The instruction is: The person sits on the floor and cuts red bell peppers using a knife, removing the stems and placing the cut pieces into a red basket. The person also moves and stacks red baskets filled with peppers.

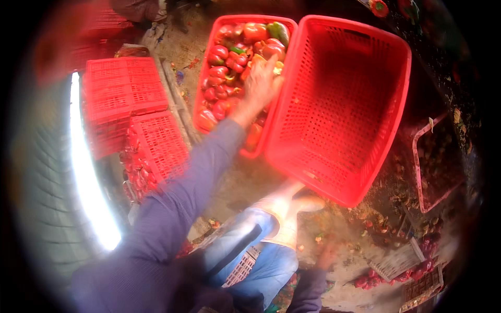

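Note:
My left hand (pixel 263 80) reaches into a red plastic crate (pixel 199 99) filled with red bell peppers (pixel 217 74). Its fingers are over an orange-yellow pepper piece near the crate's right side; blur hides whether they grip it. A green bell pepper (pixel 278 32) lies in the crate's top right corner. Right beside this crate, an unfilled red plastic crate (pixel 332 98) is tilted with its opening towards me. Low in the view, my right hand (pixel 328 252) is a blur beside my knee, away from both crates, and its fingers cannot be made out.
Stacked red crates (pixel 125 86) stand at the left, beside a bagged heap of red peppers (pixel 139 168). Pepper scraps litter the floor. At lower right lie a pale crate (pixel 397 260) and more red peppers (pixel 368 281). A crate rim (pixel 419 172) shows at the right.

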### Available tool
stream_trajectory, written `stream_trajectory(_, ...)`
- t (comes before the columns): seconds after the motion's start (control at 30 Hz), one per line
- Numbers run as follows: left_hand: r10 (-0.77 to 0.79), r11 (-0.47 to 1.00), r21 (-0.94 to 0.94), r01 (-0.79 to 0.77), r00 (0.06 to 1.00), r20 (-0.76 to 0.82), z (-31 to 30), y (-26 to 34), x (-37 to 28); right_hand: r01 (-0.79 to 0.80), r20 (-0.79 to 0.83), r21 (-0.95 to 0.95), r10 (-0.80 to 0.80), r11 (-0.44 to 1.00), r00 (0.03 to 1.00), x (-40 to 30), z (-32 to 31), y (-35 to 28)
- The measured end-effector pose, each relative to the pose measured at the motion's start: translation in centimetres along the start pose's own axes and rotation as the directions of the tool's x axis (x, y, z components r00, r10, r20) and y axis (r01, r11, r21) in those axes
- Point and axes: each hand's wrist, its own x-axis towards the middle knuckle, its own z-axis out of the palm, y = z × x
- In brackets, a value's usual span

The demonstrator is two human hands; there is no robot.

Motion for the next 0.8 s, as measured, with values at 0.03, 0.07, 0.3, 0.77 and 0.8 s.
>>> stream_trajectory(0.03,0.036,0.995,0.090,-0.042,0.997,0.068,0.6,-1.1,1.2,0.008,-0.017,-0.039,-0.009,0.999,1.000,-0.7,-0.7,1.6)
stream_trajectory(0.07,0.148,0.982,0.112,-0.153,0.988,0.053,1.8,-2.6,2.0,0.098,0.032,-0.183,-0.094,0.978,0.995,-0.3,-2.6,6.6)
stream_trajectory(0.3,0.106,0.990,-0.097,-0.103,0.994,0.033,3.0,-4.7,2.1,-0.309,0.030,0.198,0.309,0.930,0.951,-5.6,-6.5,4.1)
stream_trajectory(0.77,-0.178,0.893,-0.364,0.266,0.950,0.256,4.2,29.4,1.2,-0.064,-0.174,0.081,0.077,0.995,0.982,-13.7,-18.2,-1.9)
stream_trajectory(0.8,-0.181,0.813,-0.470,0.344,0.916,0.357,6.1,30.0,-0.5,-0.120,-0.186,0.095,0.136,0.988,0.973,-13.2,-19.9,-1.6)
